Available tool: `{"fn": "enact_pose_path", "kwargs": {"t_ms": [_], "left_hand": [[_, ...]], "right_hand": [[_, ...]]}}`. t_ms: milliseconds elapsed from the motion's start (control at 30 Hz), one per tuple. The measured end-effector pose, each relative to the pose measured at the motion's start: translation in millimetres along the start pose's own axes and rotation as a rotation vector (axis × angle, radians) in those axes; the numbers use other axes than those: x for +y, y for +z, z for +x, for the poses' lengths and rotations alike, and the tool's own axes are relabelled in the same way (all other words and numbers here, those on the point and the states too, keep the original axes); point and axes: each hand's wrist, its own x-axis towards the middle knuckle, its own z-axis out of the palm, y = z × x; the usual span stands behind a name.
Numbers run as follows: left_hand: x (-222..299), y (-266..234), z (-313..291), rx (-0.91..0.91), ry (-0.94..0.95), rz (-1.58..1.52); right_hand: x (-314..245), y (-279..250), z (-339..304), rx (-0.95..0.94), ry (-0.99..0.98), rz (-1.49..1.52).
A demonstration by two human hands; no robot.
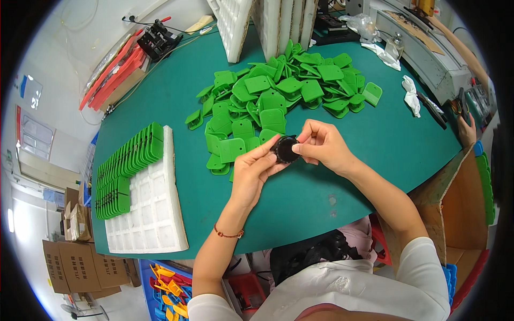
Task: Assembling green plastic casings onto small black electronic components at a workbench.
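Over the middle of the green table, both hands meet at a small round black part with a ribbed-looking rim. My left hand grips it by its left side, thumb and fingers closed around the edge. From the other side my right hand pinches it, its thumb on the face; whether a smaller piece sits between these fingertips is hidden. Just beyond the hands spreads a loose heap of green plastic clip-like pieces, some nearly touching the left fingers.
On the left, a white foam tray carries rows of upright green pieces. White foam slabs stand at the back. Another person's hand is at the far right, near an open cardboard box. A blue bin holds colourful pieces.
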Motion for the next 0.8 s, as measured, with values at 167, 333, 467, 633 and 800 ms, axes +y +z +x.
{"fn": "enact_pose_path", "kwargs": {"t_ms": [167,333,467,633,800], "left_hand": [[-4,9,-2,0.1,0.097,0.293],[-5,7,-2,0.095,0.148,0.26],[-5,11,-3,0.083,0.203,0.32],[-9,13,-4,0.057,0.324,0.402],[-11,13,-7,0.029,0.38,0.608]], "right_hand": [[-1,3,-1,-0.006,-0.032,0.004],[-2,0,-1,0.005,-0.057,0.015],[6,-1,3,0.103,-0.289,-0.113],[2,5,-1,0.018,-0.236,-0.236],[5,6,-1,-0.016,-0.351,-0.322]]}}
